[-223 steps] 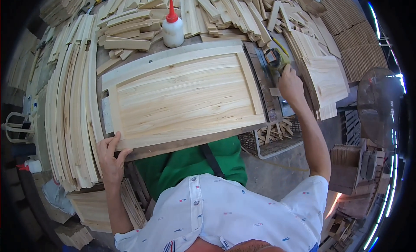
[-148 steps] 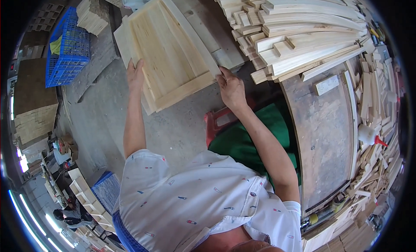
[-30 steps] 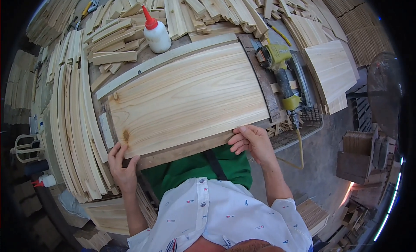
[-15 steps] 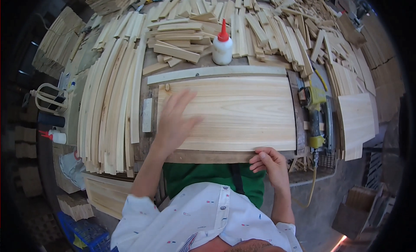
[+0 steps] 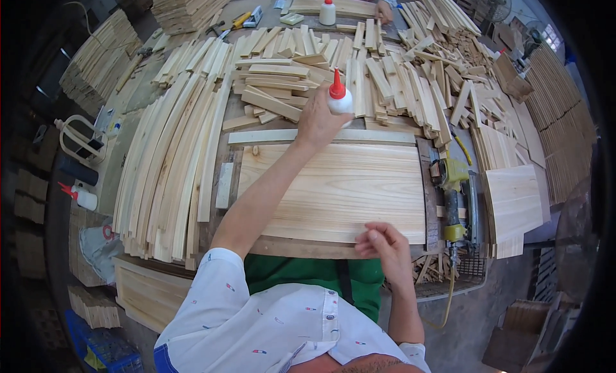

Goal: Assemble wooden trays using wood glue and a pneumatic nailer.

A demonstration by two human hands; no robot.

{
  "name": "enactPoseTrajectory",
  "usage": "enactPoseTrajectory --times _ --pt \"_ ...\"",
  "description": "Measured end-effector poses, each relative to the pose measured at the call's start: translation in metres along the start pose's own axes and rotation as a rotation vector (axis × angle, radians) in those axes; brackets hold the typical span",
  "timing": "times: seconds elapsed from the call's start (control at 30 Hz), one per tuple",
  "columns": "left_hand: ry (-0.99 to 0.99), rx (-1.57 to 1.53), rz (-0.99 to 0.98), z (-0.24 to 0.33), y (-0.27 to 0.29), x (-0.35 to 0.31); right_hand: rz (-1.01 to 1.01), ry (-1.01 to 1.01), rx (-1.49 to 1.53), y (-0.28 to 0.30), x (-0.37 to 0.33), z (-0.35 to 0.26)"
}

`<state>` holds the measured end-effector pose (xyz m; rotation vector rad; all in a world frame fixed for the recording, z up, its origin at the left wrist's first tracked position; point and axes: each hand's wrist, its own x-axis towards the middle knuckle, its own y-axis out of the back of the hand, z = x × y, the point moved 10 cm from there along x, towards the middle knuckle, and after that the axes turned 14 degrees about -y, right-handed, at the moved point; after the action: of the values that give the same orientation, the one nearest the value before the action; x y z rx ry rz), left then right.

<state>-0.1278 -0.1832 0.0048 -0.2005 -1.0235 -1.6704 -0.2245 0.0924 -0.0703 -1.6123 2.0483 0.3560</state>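
My left hand (image 5: 317, 121) reaches across a wide pale wooden panel (image 5: 340, 190) and grips a white glue bottle (image 5: 341, 103) with a red pointed cap, which stands upright behind it. The panel lies flat, with a pale wooden strip (image 5: 256, 137) along its far edge and a short pale block (image 5: 224, 185) beyond its left end. Over the panel's near right edge is my right hand (image 5: 386, 246), its fingers loosely bent and apart, holding nothing.
Long wooden strips (image 5: 160, 142) lie to the left, and short slats (image 5: 276, 84) are heaped behind the bottle. A yellow-green nail gun (image 5: 454, 200) with a hose lies right of the panel. At the far side, another person's hand (image 5: 384, 12) is near a second glue bottle (image 5: 327, 12).
My left hand has moved from above the panel's left part, forward and right, and has closed around the glue bottle. The right hand stays near the front edge. The view has tilted up.
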Motion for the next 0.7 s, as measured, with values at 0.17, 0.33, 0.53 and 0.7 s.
enactPoseTrajectory --times 0.17,0.33,0.53,0.7 --pt "0.177 -0.762 0.165 0.024 0.011 -0.058 -0.030 0.222 0.342 -0.013 0.048 -0.049" --pt "0.434 -1.007 0.197 0.053 0.018 -0.132 -0.172 0.320 0.420 -0.047 0.057 -0.057" --pt "0.528 -1.131 0.254 0.039 0.027 -0.166 -0.150 0.239 0.447 -0.053 0.066 -0.028" --pt "0.531 -1.136 0.289 0.045 0.016 -0.164 -0.229 0.243 0.942 -0.070 0.063 -0.016"
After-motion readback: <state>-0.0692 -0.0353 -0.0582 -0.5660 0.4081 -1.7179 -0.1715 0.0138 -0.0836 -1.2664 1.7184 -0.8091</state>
